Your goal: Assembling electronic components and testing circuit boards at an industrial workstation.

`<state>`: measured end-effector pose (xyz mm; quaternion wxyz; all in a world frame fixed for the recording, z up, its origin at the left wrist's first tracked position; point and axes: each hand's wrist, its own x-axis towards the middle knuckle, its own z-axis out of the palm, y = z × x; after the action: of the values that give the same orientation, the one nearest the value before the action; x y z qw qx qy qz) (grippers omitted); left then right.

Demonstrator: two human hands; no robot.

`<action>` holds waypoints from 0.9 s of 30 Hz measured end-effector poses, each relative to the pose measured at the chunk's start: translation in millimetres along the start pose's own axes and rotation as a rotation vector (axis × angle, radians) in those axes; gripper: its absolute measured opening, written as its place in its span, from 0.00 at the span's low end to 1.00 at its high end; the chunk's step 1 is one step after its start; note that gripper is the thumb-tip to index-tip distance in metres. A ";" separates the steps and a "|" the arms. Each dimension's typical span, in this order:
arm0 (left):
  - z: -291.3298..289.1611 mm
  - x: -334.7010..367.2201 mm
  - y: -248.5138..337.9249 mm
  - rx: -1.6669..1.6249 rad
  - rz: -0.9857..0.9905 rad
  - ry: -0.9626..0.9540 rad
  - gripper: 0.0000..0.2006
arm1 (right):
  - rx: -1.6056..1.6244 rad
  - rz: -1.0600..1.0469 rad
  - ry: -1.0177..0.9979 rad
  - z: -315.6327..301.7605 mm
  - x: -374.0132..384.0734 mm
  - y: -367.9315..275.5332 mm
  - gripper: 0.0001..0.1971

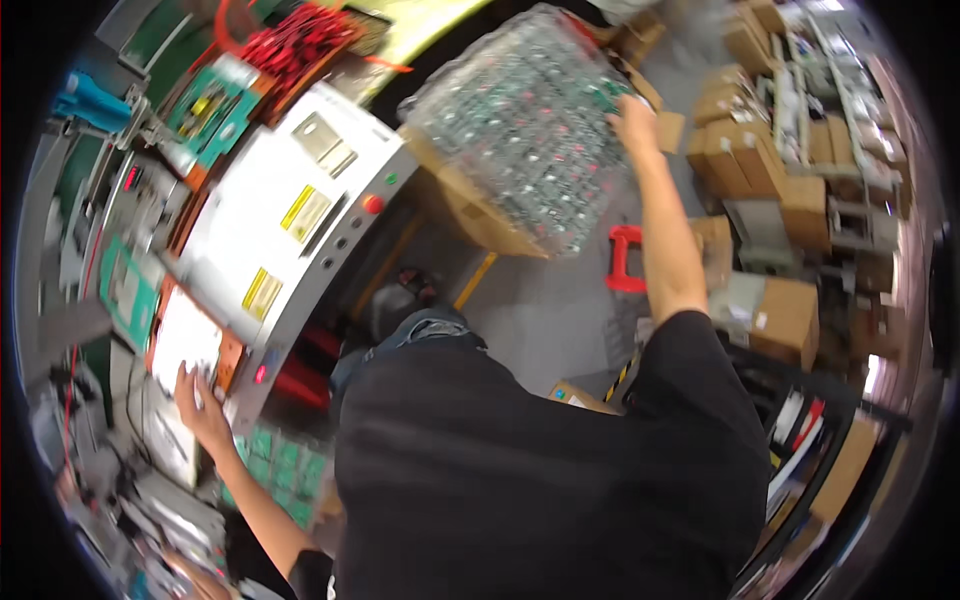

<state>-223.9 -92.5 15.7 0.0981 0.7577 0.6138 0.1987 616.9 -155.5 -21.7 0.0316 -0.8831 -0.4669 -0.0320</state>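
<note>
My left hand (203, 412) is at the near edge of a brown-orange fixture (230, 358) with a brightly lit white face. Its thumb and forefinger are apart, and I see nothing held between them. Out to the far right, my right hand (637, 125) is stretched over the corner of a stack of clear plastic trays (520, 120) filled with many small parts. Its fingers are closed on a small green circuit board (607, 95), blurred at the fingertips. The trays rest on a cardboard box (475, 205).
A white machine (265, 215) with yellow labels and a red button (373, 204) stands at the left. Green boards (275, 470) lie below my left forearm. A red stand (626, 258) is on the floor, and cardboard boxes (740, 155) line the right. Another person's hand (195, 575) shows at lower left.
</note>
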 end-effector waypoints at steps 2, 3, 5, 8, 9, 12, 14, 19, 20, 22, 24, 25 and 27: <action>6.7 -22.0 7.5 -0.029 -0.167 -0.030 0.13 | -0.084 -0.107 -0.080 8.0 19.1 20.7 0.12; 5.3 -29.5 33.9 -0.113 -0.204 0.012 0.13 | 0.048 -0.024 -0.049 -24.3 11.6 -14.1 0.13; 22.8 -14.4 46.7 -0.153 -0.130 0.105 0.13 | 0.371 -0.040 0.037 17.4 41.3 123.9 0.16; 5.9 -6.0 97.0 -0.222 -0.228 0.199 0.11 | 0.618 -0.056 0.061 -5.4 69.4 139.2 0.13; -1.8 -6.3 107.3 -0.114 -0.137 0.264 0.11 | 0.742 -0.027 0.065 -28.1 76.7 92.0 0.12; -2.2 3.4 144.8 -0.250 -0.247 0.296 0.14 | 1.143 -0.170 -0.029 -86.6 16.6 -132.8 0.13; -10.3 19.2 169.3 -0.355 -0.051 0.252 0.18 | 1.173 -0.314 -0.386 -110.9 -40.4 -261.0 0.14; -7.4 54.3 165.5 -0.463 0.066 0.155 0.20 | 1.310 -0.723 -1.073 -88.2 -117.8 -474.2 0.11; -2.7 54.4 141.7 -0.430 0.011 0.198 0.17 | 1.356 -0.670 -1.162 -91.0 -123.0 -497.2 0.12; 7.8 61.8 117.0 -0.385 -0.052 0.273 0.11 | 1.279 -0.733 -1.158 -70.9 -119.3 -523.2 0.14; 16.8 61.2 101.4 -0.434 -0.150 0.213 0.10 | 1.098 -0.956 -0.969 -62.4 -119.4 -534.1 0.13; 20.9 59.0 97.6 -0.483 -0.175 0.180 0.09 | 1.080 -0.963 -0.973 -58.7 -121.3 -529.8 0.13; 36.9 54.7 94.3 -0.465 -0.147 0.177 0.09 | 0.834 -1.152 -0.714 -56.3 -121.2 -521.7 0.12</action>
<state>-115.2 -57.4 29.3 0.2298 0.6478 0.6112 0.3925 115.9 33.1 37.5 0.1865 -0.3749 -0.8055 0.4194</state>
